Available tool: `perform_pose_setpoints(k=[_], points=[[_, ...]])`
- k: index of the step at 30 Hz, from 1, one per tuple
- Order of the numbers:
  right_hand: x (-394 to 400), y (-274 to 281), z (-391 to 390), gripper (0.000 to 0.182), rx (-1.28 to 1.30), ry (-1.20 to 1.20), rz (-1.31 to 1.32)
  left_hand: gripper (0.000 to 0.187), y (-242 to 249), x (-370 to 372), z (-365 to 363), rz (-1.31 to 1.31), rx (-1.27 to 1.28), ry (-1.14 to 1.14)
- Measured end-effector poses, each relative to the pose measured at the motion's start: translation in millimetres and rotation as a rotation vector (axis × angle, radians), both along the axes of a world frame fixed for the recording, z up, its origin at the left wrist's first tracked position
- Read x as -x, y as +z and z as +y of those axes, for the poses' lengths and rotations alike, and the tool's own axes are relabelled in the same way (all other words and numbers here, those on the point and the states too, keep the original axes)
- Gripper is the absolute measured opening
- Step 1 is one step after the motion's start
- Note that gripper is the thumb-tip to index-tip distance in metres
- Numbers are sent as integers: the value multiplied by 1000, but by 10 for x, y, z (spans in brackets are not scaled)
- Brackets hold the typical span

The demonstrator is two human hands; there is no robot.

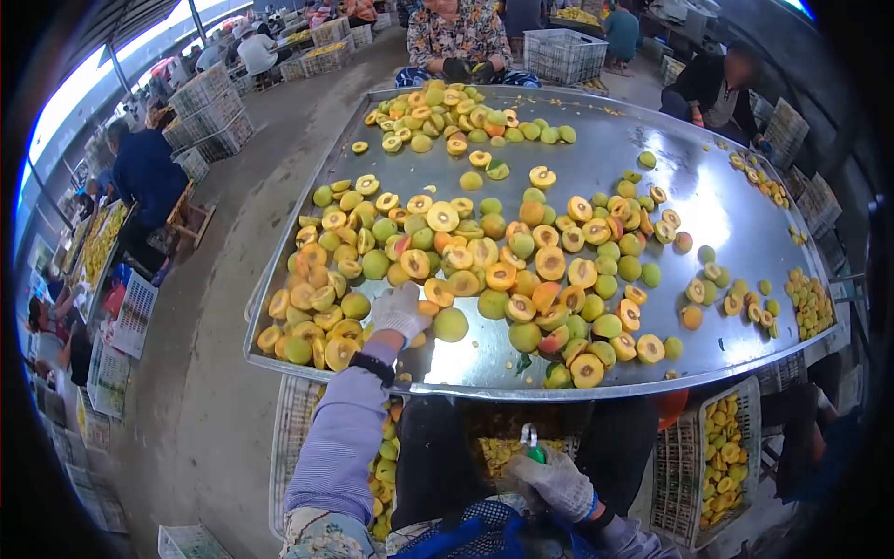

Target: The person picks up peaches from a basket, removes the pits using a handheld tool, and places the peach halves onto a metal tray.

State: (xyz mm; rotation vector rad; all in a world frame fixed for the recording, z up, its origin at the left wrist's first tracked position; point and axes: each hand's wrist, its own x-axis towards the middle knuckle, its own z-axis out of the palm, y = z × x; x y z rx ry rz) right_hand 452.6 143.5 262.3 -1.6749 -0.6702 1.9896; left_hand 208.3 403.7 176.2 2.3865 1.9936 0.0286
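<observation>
My left hand (400,313), in a pale knitted glove, reaches over the near edge of the metal table (358,156) onto the heap of halved yellow-green fruit, peach- or apricot-like. Its fingers look apart and touch the fruit; whether they grip a piece is hard to see. Just right of it lies a round green fruit (451,325). Low over my lap, my right hand (559,484), also gloved, is closed around a pitting tool (534,447) with a green handle and curved metal end. Many halves show brown hollows at their cut faces.
Crates of fruit pieces stand below the table, one crate (678,475) at right and another crate (291,438) at left. Across the table sits a person (458,42); another person (722,93) sits at the far right. Stacked crates (207,112) stand beyond the left aisle.
</observation>
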Motion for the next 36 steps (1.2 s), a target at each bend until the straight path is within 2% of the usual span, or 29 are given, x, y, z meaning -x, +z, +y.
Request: perform_pose_setpoints(k=[2,3,4,6,7,8,9,10,12,13,14,16,17,21,23,25,27,28,29,30,31,32,33,34,36], points=[[13,14,1,32,-247,35,-117,56,223,-36,-214,-539,250,263],[-33,-29,-22,23,-240,40,-88,57,136,25,-268,-773,220,222],[-58,-166,-48,14,-692,195,-170,57,341,-63,-441,-762,249,226],[-84,-17,-41,15,-602,222,-162,48,749,-247,-834,-1488,484,230],[-78,33,-33,14,-629,249,-168,48,747,-284,-964,-1476,512,251],[-72,78,-32,12,-654,276,-174,49,722,-313,-1091,-1615,561,190],[-35,206,0,13,-549,235,-131,51,711,-351,-1211,-1755,606,127],[8,177,3,24,-523,198,-152,51,736,-416,-1322,-1749,633,147],[79,418,53,33,-301,94,-84,49,810,-555,-1536,-2074,713,35],[84,371,11,27,-491,177,-209,47,827,-601,-1631,-2055,682,30],[80,354,-20,27,-473,165,-207,47,802,-647,-1696,-2049,706,42],[72,331,-55,20,-836,273,-351,46,758,-737,-1807,-2176,707,37],[84,323,-71,18,-731,260,-322,55,770,-789,-1868,-2118,651,20],[89,380,-79,21,-515,218,-289,65,824,-902,-2047,-2078,618,-5],[64,286,-135,18,-774,226,-330,64,849,-962,-2117,-2078,577,22],[62,299,-157,17,-783,228,-331,63,902,-1038,-2197,-2079,534,50],[68,356,-154,18,-792,230,-335,59,969,-1115,-2257,-2019,359,84],[71,407,-143,19,-592,179,-227,59,991,-1136,-2272,-2019,366,85],[61,432,-141,21,-391,127,-119,50,1010,-1158,-2289,-1967,314,50],[42,426,-150,21,-388,125,-120,42,1019,-1175,-2303,-1913,261,16],[24,414,-160,23,-319,99,2,42,1026,-1165,-2304,-1912,264,15],[5,407,-160,26,-252,73,123,40,1036,-1138,-2285,-1781,244,-19],[-26,403,-162,26,-252,70,124,38,1040,-1131,-2277,-1649,225,-52],[-60,400,-172,29,-208,93,215,38,1027,-1145,-2287,-1648,229,-53],[-112,378,-194,32,-166,114,307,33,997,-1173,-2289,-1543,56,-167]])
